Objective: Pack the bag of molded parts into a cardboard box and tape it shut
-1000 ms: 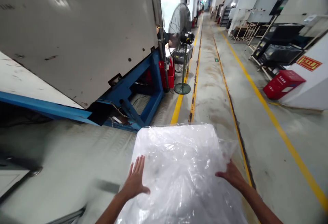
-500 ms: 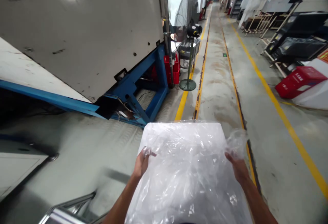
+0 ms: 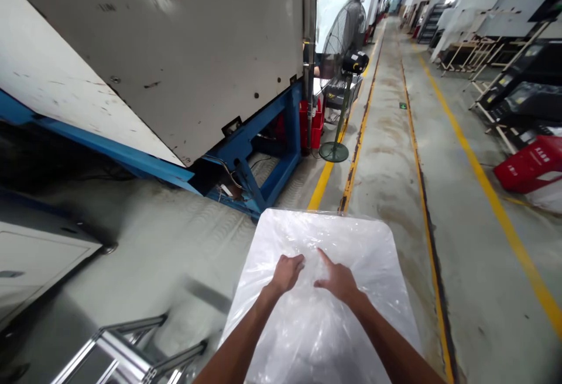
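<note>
A white rectangular block wrapped in clear plastic film [image 3: 369,243] stands in front of me, reaching out over the concrete floor. Both my hands lie on its top near the middle, close together. My left hand [image 3: 287,273] has its fingers curled down onto the film. My right hand [image 3: 337,278] presses on the film with the index finger stretched forward and the other fingers bent. Whether either hand pinches the film is not clear.
A big grey machine on a blue frame [image 3: 246,156] fills the left side. A pedestal fan [image 3: 342,68] stands by a yellow floor line [image 3: 325,173]. Red crates [image 3: 529,161] and racks line the right. A metal frame [image 3: 123,355] sits at lower left.
Both hands have left the block's left and right edges and come together on the middle of its top. The view has shifted forward and a little left.
</note>
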The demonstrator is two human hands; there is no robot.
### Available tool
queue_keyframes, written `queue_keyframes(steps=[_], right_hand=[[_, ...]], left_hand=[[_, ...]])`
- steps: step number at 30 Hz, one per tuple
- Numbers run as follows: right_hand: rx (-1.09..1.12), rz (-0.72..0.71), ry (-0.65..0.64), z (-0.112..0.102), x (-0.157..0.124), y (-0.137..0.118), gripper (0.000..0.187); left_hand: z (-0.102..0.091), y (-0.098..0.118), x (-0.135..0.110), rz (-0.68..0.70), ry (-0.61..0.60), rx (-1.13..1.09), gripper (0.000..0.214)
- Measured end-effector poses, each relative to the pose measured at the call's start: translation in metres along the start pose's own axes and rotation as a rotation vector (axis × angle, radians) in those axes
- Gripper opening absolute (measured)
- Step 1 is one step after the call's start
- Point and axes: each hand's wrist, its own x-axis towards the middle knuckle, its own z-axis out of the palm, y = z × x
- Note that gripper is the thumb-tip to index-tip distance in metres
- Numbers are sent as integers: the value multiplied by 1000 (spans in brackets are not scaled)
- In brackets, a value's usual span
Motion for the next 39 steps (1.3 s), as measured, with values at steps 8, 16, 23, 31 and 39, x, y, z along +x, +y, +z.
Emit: queue_keyframes(steps=[8, 16, 23, 31, 39], right_hand=[[-133, -62, -32, 11, 11, -13, 35], [-55, -153, -128, -30, -9, 0, 32], [151, -228, -355, -42, -12, 3, 27], [277, -348, -549, -55, -7, -3, 18], [316, -271, -424, -56, -3, -4, 27]], left_hand=[[10, 0, -3, 63, -111, 78, 24], [9, -7, -44, 143, -89, 280, 128], [48, -23, -42, 72, 22, 453, 123], [-21, -58, 0, 405, -209, 308, 85], [-3, -73, -71, 121, -51, 251, 68]])
